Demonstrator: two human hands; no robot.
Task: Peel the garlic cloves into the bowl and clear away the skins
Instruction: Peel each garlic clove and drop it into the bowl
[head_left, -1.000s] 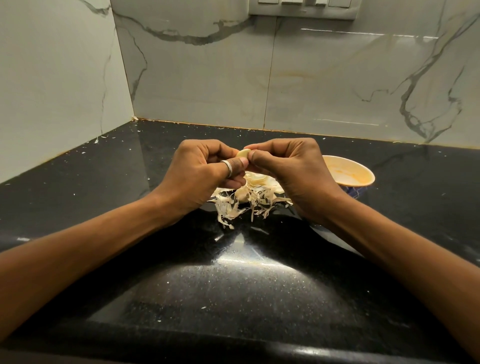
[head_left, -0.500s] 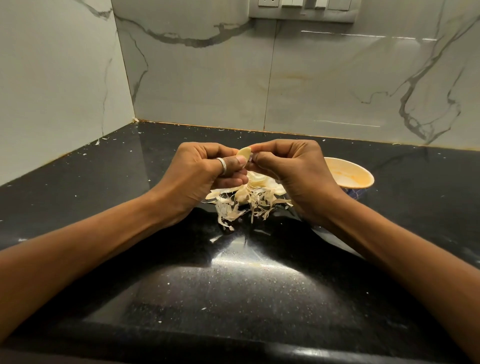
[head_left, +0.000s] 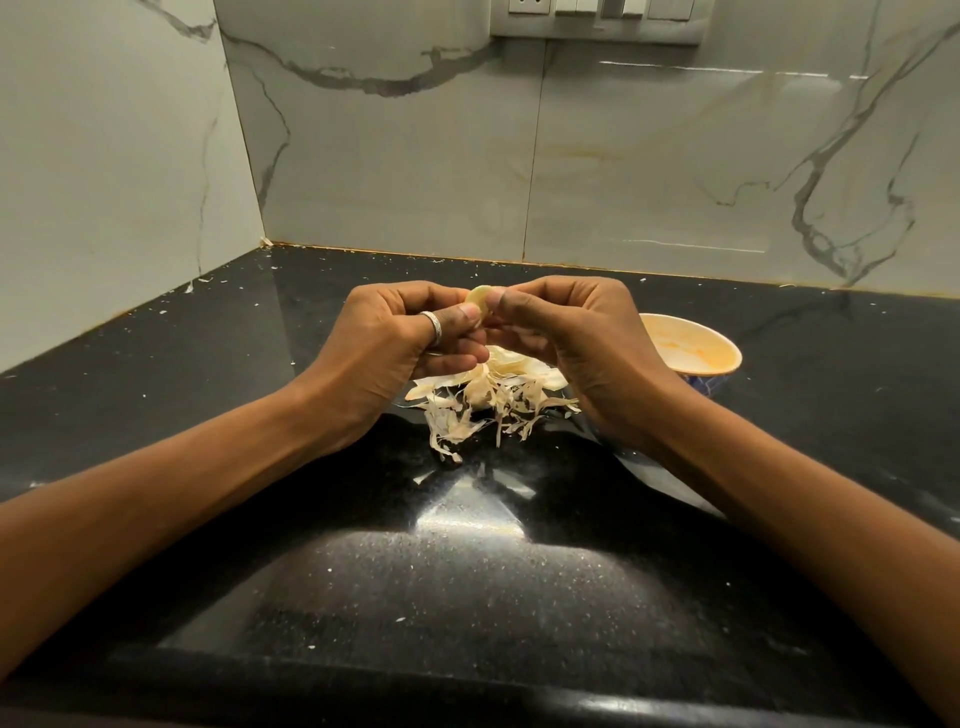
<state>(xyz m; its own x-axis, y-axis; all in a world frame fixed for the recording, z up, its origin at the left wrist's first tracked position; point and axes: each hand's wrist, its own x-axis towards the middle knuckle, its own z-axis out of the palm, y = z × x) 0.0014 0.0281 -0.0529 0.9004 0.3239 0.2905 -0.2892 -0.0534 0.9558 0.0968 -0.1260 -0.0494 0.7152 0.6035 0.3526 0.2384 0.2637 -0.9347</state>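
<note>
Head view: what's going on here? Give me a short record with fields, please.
place: black counter in a corner, marble-look wall
clove: held up above the skins, pinched from both sides
left hand: grip on clove; wears a ring
right hand: grip on clove
skins: loose pile on the counter below the hands
bowl: right of the pile, partly hidden by the right hand, orange smear inside

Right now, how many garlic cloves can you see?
1: the garlic clove pinched between the left hand and right hand, above the pile of skins. More may be hidden in that pile or in the bowl.
</note>
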